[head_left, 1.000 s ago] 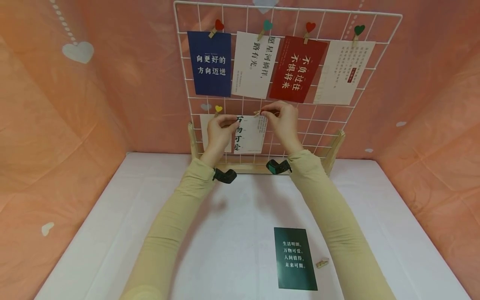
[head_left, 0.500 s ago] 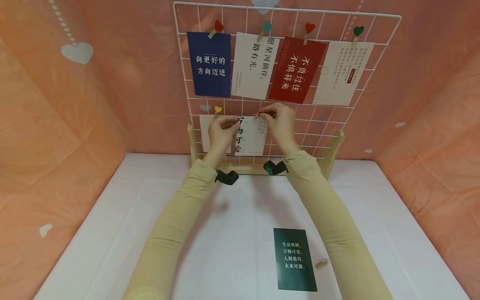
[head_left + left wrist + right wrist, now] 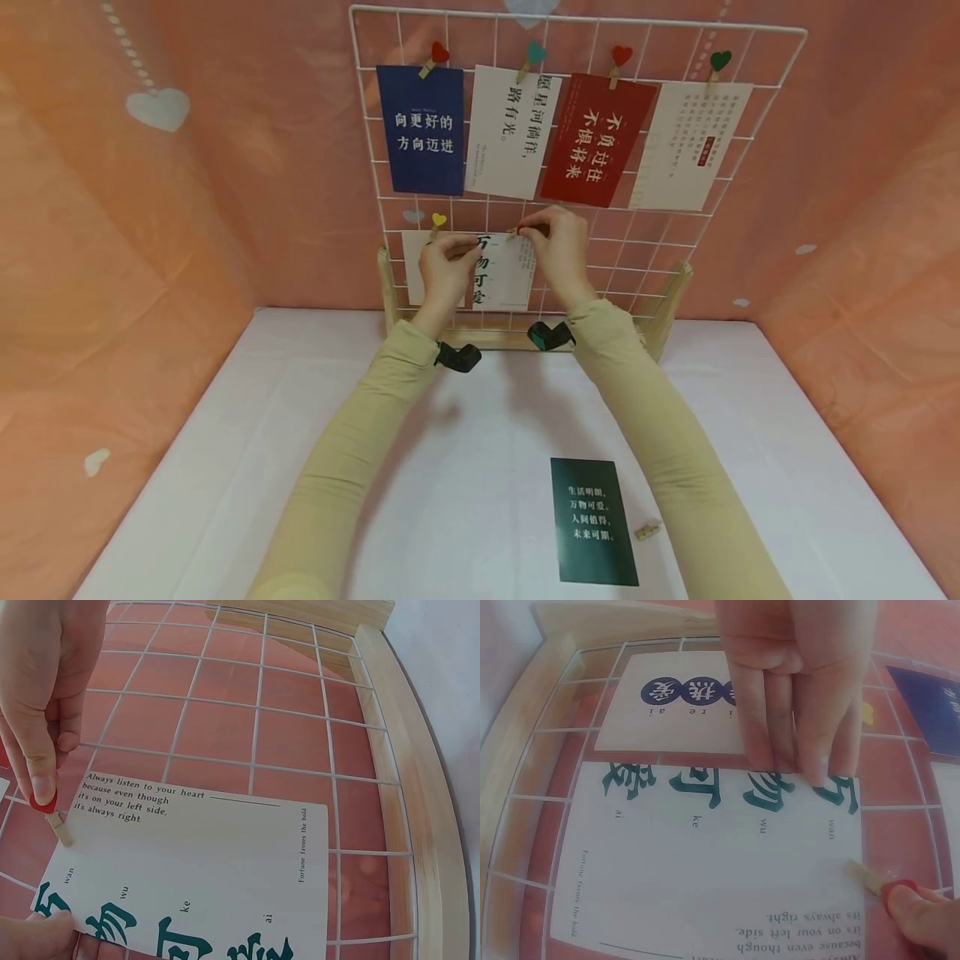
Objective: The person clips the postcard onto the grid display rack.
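A white card (image 3: 507,279) with large dark-green characters lies against the white wire grid, in its lower row. My left hand (image 3: 444,267) pinches the card's left edge between thumb and fingers, as the right wrist view shows. At the card's top edge, my right hand (image 3: 558,250) pinches a small wooden clothespin (image 3: 58,827) by its red heart end (image 3: 43,804). The clothespin's wooden tip overlaps the card's face near the upper corner. Behind my left hand hangs another white card (image 3: 679,705) with blue circles, under a yellow heart clip (image 3: 438,220).
Blue (image 3: 422,171), white (image 3: 510,137), red (image 3: 596,142) and cream (image 3: 686,150) cards hang clipped along the top of the grid (image 3: 577,18). On the white table lie a dark-green card (image 3: 594,558) and a loose clothespin (image 3: 647,531). Wooden feet (image 3: 669,308) hold the grid.
My right hand has shifted slightly left with the clothespin, over the card's top edge. The white card sits marginally lower. My left hand keeps its hold on the card's edge.
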A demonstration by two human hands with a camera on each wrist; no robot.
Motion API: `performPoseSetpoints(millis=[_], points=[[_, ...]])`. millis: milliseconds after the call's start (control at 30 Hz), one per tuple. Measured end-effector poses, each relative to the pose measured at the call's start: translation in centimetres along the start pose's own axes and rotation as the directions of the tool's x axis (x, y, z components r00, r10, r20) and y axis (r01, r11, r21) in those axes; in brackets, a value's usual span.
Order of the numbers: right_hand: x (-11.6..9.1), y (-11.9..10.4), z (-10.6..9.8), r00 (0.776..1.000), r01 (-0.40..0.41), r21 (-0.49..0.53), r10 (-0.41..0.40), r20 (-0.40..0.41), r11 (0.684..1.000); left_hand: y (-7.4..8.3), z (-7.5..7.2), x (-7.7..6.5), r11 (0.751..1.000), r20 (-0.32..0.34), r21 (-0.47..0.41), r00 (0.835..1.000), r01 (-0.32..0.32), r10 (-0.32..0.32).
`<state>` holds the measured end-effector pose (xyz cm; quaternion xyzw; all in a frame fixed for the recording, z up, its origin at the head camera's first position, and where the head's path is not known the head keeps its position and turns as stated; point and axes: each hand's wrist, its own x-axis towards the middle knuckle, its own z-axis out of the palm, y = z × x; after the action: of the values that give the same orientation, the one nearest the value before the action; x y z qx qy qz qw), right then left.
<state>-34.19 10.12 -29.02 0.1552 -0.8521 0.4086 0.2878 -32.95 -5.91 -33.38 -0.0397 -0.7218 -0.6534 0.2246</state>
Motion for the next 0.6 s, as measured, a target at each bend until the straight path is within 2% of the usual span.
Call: performPoseSetpoints(millis=[367,600], points=[[-0.17,0.15,0.38,1.000,0.021,0.000,-0.021,0.002,1.000,0.17,0.30,-0.42,1.000,-0.048,0.006,0.999,0.005,-0.005],[-0.11,0.40,0.42,0.998,0.048,0.021,-0.048,-0.029,0.999,0.19,0.48,-0.58,1.000,-0.037,0.005,0.999,-0.015,0.015]])
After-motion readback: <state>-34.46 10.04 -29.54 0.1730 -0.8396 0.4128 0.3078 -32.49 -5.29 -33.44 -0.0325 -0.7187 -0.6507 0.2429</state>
